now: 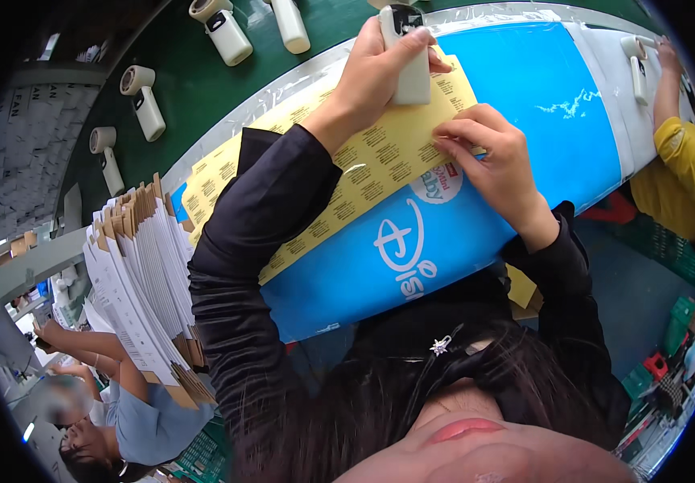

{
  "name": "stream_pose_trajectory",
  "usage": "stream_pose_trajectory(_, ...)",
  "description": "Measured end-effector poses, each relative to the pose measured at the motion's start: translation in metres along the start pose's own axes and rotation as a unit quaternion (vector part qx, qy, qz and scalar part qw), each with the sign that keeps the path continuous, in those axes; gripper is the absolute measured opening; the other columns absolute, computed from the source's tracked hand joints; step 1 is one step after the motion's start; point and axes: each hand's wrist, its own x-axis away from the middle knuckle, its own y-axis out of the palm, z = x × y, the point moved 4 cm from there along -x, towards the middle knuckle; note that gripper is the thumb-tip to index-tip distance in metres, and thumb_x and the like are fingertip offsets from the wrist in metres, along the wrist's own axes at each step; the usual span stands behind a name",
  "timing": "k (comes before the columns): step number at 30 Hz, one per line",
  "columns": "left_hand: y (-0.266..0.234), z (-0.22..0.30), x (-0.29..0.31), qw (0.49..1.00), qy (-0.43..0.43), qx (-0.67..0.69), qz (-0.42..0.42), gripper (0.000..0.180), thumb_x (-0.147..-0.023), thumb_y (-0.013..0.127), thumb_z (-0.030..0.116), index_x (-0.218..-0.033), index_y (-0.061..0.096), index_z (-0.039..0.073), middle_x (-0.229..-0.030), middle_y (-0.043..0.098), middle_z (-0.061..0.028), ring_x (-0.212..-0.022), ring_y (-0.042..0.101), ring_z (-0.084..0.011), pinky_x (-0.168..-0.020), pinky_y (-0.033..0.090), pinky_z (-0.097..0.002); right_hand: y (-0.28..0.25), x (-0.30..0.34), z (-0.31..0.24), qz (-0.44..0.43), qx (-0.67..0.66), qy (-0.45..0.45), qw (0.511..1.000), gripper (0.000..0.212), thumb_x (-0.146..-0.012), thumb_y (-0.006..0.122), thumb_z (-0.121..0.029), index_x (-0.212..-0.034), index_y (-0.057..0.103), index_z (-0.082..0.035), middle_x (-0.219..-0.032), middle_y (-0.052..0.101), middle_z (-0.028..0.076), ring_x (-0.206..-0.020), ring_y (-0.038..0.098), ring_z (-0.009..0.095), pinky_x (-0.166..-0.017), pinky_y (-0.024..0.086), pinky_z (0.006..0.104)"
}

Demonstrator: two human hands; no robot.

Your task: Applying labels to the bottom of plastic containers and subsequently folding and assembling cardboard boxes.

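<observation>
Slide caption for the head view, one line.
Left hand holding a white handheld device, right hand over a yellow label sheet, handheld fans on the green surface beyond.

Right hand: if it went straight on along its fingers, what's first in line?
Likely the yellow label sheet, right at the fingertips of the right hand; whether they already touch is unclear from this view.

A stack of cartons (134, 278), white with brown edges, stands on the left, and a green belt (186, 97) runs along the far side. Near left is a person in light blue (154, 427), with a green crate (202, 455) close by. On the right is a person in yellow (676, 177), and nearer, a red box (655, 366).
</observation>
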Motion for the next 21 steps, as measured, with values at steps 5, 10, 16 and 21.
stream_pose_trajectory(5, -0.011, -0.014, -0.001, 1.0, 0.002, -0.01, 0.005, 0.023, -0.094, 0.049, 0.016, -0.11, 0.041, 0.002, -0.09, 0.055, -0.0097, -0.079, 0.059, -0.0171, -0.075, 0.049, -0.0265, 0.006, 0.002, -0.006, 0.033, 0.129, -0.118, 0.984, 0.007, -0.078, 0.066, 0.002, -0.084, 0.063, -0.001, -0.086, 0.057, 0.005, -0.07, 0.051, 0.015, -0.062, 0.047, 0.0223)
stream_pose_trajectory(10, -0.012, -0.011, -0.002, 1.0, 0.012, 0.003, 0.003, 0.025, -0.093, 0.05, 0.016, -0.111, 0.04, 0.002, -0.089, 0.054, -0.0096, -0.079, 0.059, -0.0168, -0.075, 0.049, -0.0262, 0.009, 0.005, -0.005, 0.035, 0.152, -0.122, 0.98, 0.008, -0.077, 0.067, 0.002, -0.083, 0.063, -0.001, -0.089, 0.056, 0.005, -0.075, 0.051, 0.016, -0.065, 0.048, 0.0214)
stream_pose_trajectory(16, -0.012, -0.011, -0.002, 1.0, -0.002, 0.011, 0.016, 0.024, -0.093, 0.05, 0.016, -0.111, 0.04, 0.002, -0.088, 0.055, -0.0099, -0.078, 0.059, -0.0168, -0.074, 0.049, -0.0256, 0.014, 0.018, -0.012, 0.058, 0.138, -0.121, 0.981, 0.01, -0.076, 0.068, 0.002, -0.08, 0.061, -0.003, -0.092, 0.055, 0.006, -0.079, 0.051, 0.016, -0.066, 0.048, 0.0214)
stream_pose_trajectory(21, -0.013, -0.014, -0.001, 1.0, -0.008, -0.006, 0.019, 0.025, -0.093, 0.05, 0.016, -0.111, 0.04, 0.002, -0.089, 0.055, -0.0103, -0.079, 0.059, -0.0169, -0.075, 0.049, -0.0258, 0.009, 0.026, -0.005, 0.005, 0.059, -0.048, 0.997, 0.021, -0.073, 0.071, 0.001, -0.088, 0.056, -0.004, -0.1, 0.052, 0.008, -0.085, 0.05, 0.018, -0.073, 0.048, 0.024)
